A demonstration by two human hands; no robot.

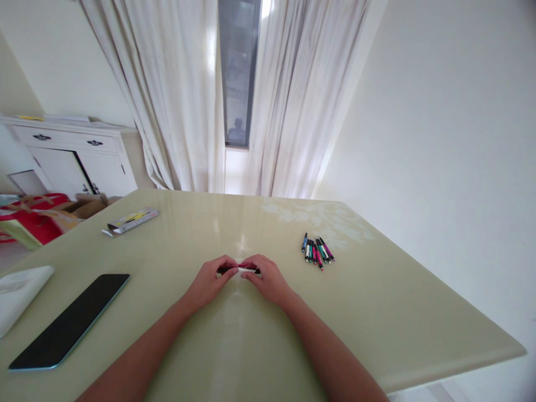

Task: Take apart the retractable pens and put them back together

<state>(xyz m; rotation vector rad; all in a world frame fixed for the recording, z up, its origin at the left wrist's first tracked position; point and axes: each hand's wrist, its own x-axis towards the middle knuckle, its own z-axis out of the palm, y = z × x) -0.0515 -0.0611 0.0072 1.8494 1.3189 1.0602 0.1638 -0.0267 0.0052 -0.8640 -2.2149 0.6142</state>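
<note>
Near the middle of the table, my left hand (214, 277) and my right hand (268, 279) meet, fingertips almost touching. Between them lies a white pen (247, 269) with dark ends, held sideways just at the tabletop. A strip of magenta shows right behind it, perhaps a second pen; the fingers hide most of it. Both hands are closed, with thumbs on the near side and fingers on the far side. To the right of my right hand, a loose group of several pens (315, 251) in blue, white, green, pink and purple lies on the table.
An opened, printed pen box (132, 221) lies at the table's back left. At the left are a black-screened tablet (71, 321) and a white flat object (23, 293). Beyond the pale green table (364, 312) stand a white cabinet (79, 156), red bags (37, 218) and curtains (180, 100).
</note>
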